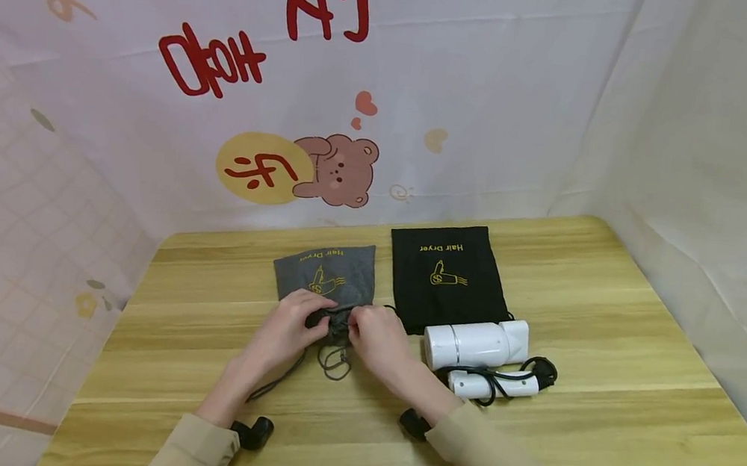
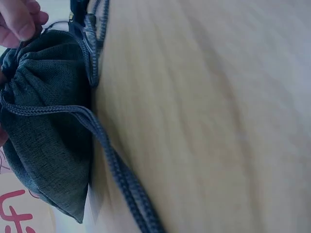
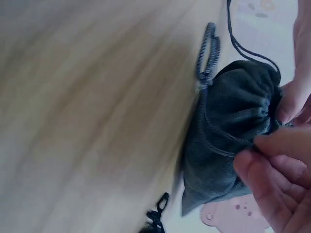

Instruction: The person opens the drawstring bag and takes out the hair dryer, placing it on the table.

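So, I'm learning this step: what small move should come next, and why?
Probably draw the left hand and right hand apart to widen the mouth of the grey pouch: it is bunched between them, and the white hair dryer lies outside.

Between the left hand [image 1: 290, 324] and right hand [image 1: 378, 340], the gathered mouth of a grey pouch [image 1: 352, 280] was largely hidden. In the left wrist view, the left hand was cut to slivers, and a drawstring [image 2: 115, 165] beside it ran out of frame. Right of the right hand, a hair dryer [image 1: 474, 344] hid part of a black pouch [image 1: 451, 297]; behind both hands, sleeves [image 1: 507, 456] were cropped.
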A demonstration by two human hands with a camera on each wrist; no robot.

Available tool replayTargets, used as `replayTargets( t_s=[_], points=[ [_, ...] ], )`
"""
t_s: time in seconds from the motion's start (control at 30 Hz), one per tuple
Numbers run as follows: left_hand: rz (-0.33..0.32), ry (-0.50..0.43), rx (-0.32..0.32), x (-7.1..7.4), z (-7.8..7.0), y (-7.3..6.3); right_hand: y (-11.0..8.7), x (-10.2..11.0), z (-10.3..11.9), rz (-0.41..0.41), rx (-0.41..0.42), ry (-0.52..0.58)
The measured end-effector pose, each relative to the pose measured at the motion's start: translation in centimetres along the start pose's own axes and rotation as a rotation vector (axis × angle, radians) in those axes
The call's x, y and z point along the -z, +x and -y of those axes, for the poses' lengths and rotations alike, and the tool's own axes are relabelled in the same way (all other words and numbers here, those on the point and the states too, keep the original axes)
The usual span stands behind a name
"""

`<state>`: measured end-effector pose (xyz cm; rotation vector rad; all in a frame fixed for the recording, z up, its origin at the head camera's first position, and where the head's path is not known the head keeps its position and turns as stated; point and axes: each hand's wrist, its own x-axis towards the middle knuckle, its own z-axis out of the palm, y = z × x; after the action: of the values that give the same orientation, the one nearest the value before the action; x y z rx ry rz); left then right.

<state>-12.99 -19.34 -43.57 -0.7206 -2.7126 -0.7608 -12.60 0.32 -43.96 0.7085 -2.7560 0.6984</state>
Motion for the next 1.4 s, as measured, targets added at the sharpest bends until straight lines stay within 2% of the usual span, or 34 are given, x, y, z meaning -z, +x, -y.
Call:
replayTargets(
  t_s=[0.1, 0.2, 0.37, 0.5, 0.63, 0.77, 0.97, 1.17, 1.4],
  points=[
    [0.001, -0.046, 0.077, 0.0, -0.1, 0.1, -0.6, 0.4, 0.1, -0.033, 0.012, 0.025],
    [-0.006, -0.096, 0.138, 0.0, -0.1, 0.2, -0.8, 0.6, 0.4, 0.007, 0.004, 0.075],
    [-0.012, -0.171, 0.203, -0.1, -0.5, 0.5, 0.1, 0.5, 0.6, 0.094, -0.086, 0.128],
    [0.002, -0.224, 0.244, -0.3, -0.5, 0.6, 0.8, 0.2, 0.6, 0.083, -0.162, 0.132],
    [0.007, -0.277, 0.275, -0.3, -0.3, 0.5, 1.4, -0.2, 0.8, 0.076, -0.188, 0.134],
    [0.009, -0.267, 0.259, -0.2, -0.2, 0.2, 1.7, -0.5, 1.0, 0.075, -0.204, 0.132],
    [-0.011, -0.178, 0.181, -0.4, -0.1, 0.1, 1.7, -0.8, 1.0, 0.080, -0.209, 0.116],
    [-0.029, -0.097, 0.129, -0.2, -0.3, 0.0, 1.7, -0.9, 1.1, 0.065, -0.194, 0.132],
    [-0.088, -0.014, 0.086, -0.2, -0.7, 0.1, 1.4, -0.4, 0.8, 0.034, -0.220, 0.168]
  ],
)
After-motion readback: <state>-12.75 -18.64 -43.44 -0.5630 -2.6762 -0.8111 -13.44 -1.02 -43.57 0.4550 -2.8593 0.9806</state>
